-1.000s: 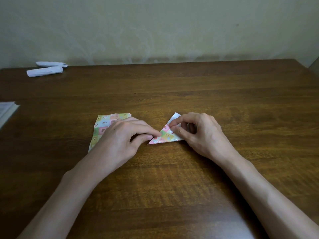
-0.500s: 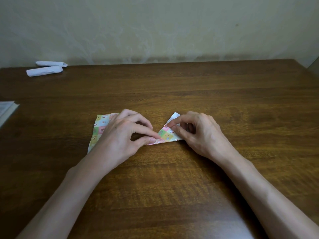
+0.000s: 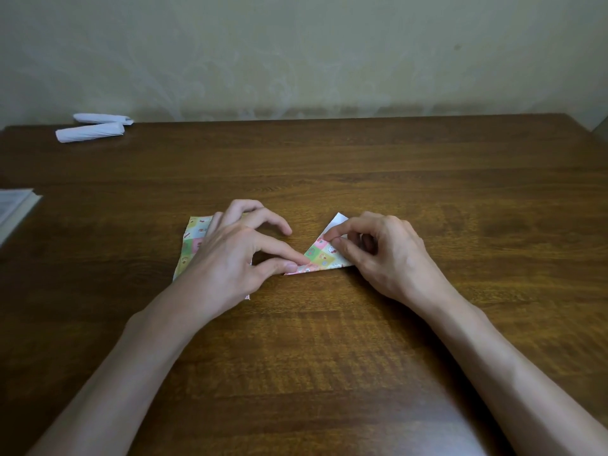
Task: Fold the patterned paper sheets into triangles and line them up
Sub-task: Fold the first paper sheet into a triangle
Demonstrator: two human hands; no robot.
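Paper triangle (image 3: 324,256) pinched by left hand (image 3: 227,258) and right hand (image 3: 388,255).

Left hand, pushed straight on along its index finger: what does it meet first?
The folded patterned triangle; the left hand seems already to touch its left corner. Behind that, the right hand.

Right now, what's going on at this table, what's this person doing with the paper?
A person is folding a small patterned paper triangle on the wooden table. The left hand pinches its left tip with thumb and forefinger, and the right hand pinches its upper right side, where a white corner shows. A second patterned sheet lies flat, partly hidden under the left hand. Two white paper rolls sit at the far left corner.
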